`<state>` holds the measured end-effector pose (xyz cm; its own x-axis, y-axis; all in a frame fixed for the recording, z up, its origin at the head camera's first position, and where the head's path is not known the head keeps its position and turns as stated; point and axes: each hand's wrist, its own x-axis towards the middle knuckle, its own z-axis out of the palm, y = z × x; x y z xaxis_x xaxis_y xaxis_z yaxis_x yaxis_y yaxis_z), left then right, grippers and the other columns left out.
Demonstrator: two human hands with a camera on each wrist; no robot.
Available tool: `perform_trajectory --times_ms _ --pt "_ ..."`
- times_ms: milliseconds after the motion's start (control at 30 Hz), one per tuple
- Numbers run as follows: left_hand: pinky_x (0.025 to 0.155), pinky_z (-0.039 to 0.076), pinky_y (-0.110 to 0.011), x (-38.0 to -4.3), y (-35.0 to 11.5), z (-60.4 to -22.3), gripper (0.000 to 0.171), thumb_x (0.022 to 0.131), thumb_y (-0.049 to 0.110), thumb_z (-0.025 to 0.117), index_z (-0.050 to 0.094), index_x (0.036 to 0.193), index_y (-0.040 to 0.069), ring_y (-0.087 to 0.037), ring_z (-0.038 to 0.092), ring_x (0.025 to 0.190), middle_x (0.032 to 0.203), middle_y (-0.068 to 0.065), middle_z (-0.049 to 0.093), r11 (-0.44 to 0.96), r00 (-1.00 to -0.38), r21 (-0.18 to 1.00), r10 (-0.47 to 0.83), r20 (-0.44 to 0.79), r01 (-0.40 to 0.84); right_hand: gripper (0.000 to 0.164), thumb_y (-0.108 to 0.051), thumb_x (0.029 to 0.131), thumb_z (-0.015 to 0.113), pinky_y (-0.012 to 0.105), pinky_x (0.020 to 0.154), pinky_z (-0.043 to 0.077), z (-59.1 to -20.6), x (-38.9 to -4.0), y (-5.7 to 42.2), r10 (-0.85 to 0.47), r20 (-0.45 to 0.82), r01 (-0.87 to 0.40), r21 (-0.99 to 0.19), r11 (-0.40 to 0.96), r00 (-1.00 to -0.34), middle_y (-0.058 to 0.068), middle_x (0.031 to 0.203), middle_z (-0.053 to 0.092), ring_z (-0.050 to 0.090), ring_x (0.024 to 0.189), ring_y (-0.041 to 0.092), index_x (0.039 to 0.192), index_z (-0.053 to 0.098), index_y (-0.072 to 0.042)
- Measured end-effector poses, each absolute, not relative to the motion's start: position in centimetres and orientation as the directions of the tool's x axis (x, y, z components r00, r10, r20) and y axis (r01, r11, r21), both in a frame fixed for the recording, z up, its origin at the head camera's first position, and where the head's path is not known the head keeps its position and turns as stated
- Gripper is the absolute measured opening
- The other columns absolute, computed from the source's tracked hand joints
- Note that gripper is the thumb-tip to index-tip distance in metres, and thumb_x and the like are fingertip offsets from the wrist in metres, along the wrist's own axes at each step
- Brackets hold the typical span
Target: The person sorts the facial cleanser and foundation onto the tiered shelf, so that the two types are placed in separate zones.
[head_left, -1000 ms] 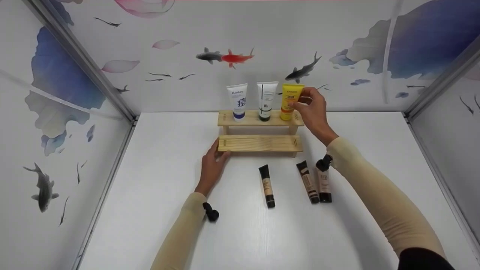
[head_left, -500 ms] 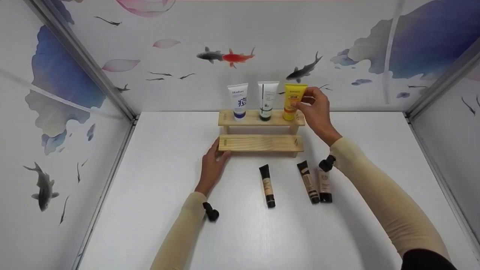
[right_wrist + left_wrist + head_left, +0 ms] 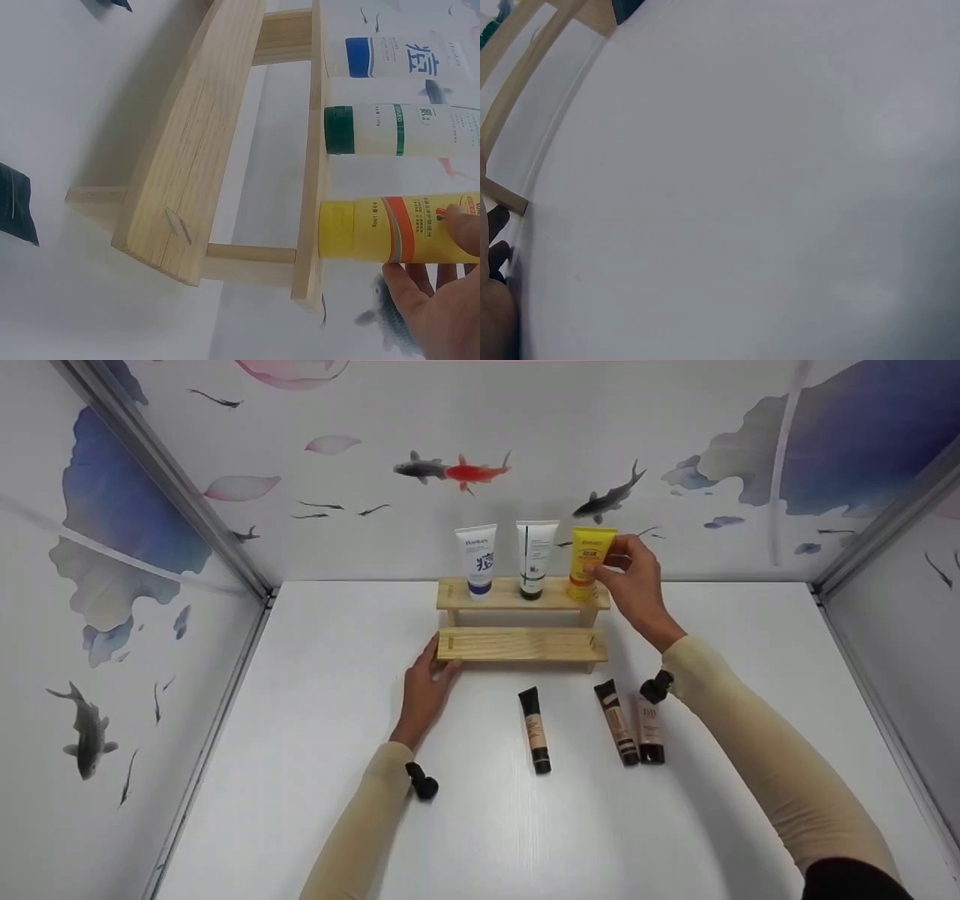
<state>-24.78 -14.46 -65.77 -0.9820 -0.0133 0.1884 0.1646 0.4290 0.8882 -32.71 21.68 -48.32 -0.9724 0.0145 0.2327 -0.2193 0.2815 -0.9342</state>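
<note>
A yellow tube (image 3: 592, 561) stands cap-down at the right end of the upper step of a two-step wooden rack (image 3: 521, 644). My right hand (image 3: 636, 589) pinches it from the right side, thumb across its front. Left of it on the same step stand a white tube with a dark green cap (image 3: 535, 558) and a white tube with a blue cap (image 3: 478, 559). My left hand (image 3: 425, 694) grips the left end of the lower step, the thumb at its front edge. Dark fingers (image 3: 498, 221) show beside a rack leg in the left wrist view.
In front of the rack, a slim black-capped tube (image 3: 535, 730) lies on the white table (image 3: 337, 675). Farther right lie a brown tube (image 3: 617, 724) and a pinkish tube (image 3: 650, 731), side by side, below my right wrist. Printed wall panels (image 3: 322, 540) border the table.
My right hand has shifted the yellow tube slightly to the right along the upper step. The left hand holds the same place on the rack.
</note>
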Motion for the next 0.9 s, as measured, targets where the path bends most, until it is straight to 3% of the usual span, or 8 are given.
perform_trajectory --times_ms 300,533,900 --pt "0.129 0.041 -0.042 -24.9 -14.5 -65.6 0.078 0.11 0.044 0.069 0.037 0.173 0.013 -0.023 0.05 0.154 0.172 -0.006 0.046 0.426 -0.982 0.89 -0.009 0.187 0.165 0.044 -0.003 0.103 0.078 0.039 0.117 0.054 -48.8 -31.9 22.5 -0.05 0.224 -0.229 -0.929 0.29 -0.973 0.011 0.141 0.067 0.067 0.132 0.026 0.143 0.061 -0.005" --pt "0.131 0.038 -0.041 -24.8 -14.5 -65.7 0.079 0.11 0.048 0.067 0.036 0.173 0.013 -0.022 0.044 0.158 0.173 -0.005 0.044 0.412 -0.982 0.895 0.005 0.189 0.174 0.05 -0.005 0.103 0.077 0.043 0.12 0.051 -49.2 -30.3 23.2 -0.04 0.138 -0.143 -0.929 0.34 -0.99 0.018 0.144 0.063 0.062 0.136 0.033 0.148 0.057 0.001" --pt "0.128 0.042 -0.042 -25.0 -14.4 -65.9 0.08 0.109 0.047 0.068 0.036 0.173 0.013 -0.024 0.048 0.156 0.172 -0.007 0.046 0.402 -0.983 0.901 -0.005 0.183 0.165 0.051 -0.005 0.104 0.076 0.05 0.121 0.05 -50.0 -26.9 23.2 -0.096 0.115 -0.142 -0.921 0.362 -0.989 0.022 0.147 0.061 0.062 0.136 0.033 0.149 0.055 0.003"
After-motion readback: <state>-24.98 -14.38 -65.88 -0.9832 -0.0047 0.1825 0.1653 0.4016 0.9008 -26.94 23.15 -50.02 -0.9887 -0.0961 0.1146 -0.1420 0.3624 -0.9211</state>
